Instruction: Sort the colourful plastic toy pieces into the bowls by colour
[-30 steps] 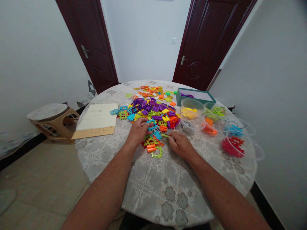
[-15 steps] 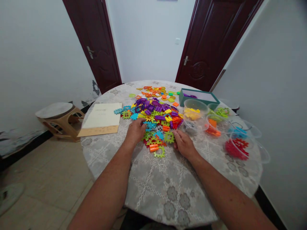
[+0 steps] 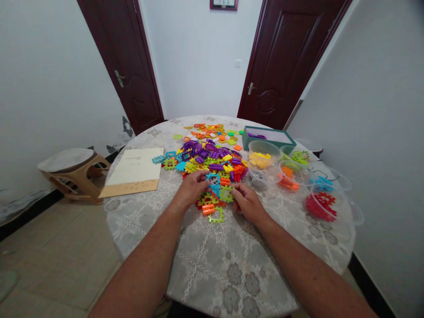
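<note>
A heap of plastic interlocking building pieces (image 3: 212,152) in many colours lies on the table before me. My left hand (image 3: 194,185) is closed at the heap's near left side, with a blue square piece (image 3: 213,179) pinched at its fingertips. On the other side my right hand (image 3: 247,201) grips the edge of a green square piece (image 3: 226,194) between thumb and fingers. Orange cylinder pieces (image 3: 208,209) and a green frame piece (image 3: 217,215) lie just below, at the near edge of the heap.
Clear tubs stand at the right with yellow pieces (image 3: 260,160), orange pieces (image 3: 289,179), blue pieces (image 3: 320,183) and red pieces (image 3: 320,206). Behind them is a green box (image 3: 281,148). A paper sheet (image 3: 135,165) lies at the left, near a stool (image 3: 74,174).
My left hand has moved right and now holds the blue square piece. The green square piece stays in my right hand, closer to the left. The camera view has shifted slightly.
</note>
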Motion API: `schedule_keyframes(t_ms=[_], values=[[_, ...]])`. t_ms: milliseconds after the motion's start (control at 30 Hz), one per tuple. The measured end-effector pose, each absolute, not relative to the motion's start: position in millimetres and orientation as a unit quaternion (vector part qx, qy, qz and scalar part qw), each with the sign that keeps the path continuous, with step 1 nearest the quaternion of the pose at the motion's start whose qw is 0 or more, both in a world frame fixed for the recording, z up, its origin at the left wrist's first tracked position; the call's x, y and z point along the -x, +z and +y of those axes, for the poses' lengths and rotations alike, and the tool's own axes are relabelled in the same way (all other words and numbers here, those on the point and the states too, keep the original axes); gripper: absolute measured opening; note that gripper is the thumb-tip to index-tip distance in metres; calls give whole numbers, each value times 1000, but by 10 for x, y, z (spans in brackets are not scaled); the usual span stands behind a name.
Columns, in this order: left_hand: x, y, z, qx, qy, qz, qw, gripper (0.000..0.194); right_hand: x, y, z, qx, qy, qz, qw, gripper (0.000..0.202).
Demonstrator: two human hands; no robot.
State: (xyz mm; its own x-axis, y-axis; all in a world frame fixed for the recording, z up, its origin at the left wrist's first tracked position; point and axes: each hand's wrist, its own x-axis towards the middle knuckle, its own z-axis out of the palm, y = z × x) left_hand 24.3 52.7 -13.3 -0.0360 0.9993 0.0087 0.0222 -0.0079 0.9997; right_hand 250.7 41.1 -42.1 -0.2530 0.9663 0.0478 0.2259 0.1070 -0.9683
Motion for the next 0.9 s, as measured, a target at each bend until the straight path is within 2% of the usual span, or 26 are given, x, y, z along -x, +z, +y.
schedule_keyframes(t_ms=[233,400,700,800,900], values=[[-274,-130,530,-510,483,519,487,47,-2466,-356,399,456,485,-623,411,22],[-298,-67,501,-508,482,513,497,42,-2448,-381,414,440,495,-622,418,17],[-420,-9,443,-555,415,490,529,45,-2395,-403,388,455,459,-643,410,12],[-425,-65,476,-571,405,462,545,46,-2408,-360,374,462,447,-650,406,12],[-411,-89,485,-581,400,457,542,46,-2445,-318,394,454,431,-645,439,21]])
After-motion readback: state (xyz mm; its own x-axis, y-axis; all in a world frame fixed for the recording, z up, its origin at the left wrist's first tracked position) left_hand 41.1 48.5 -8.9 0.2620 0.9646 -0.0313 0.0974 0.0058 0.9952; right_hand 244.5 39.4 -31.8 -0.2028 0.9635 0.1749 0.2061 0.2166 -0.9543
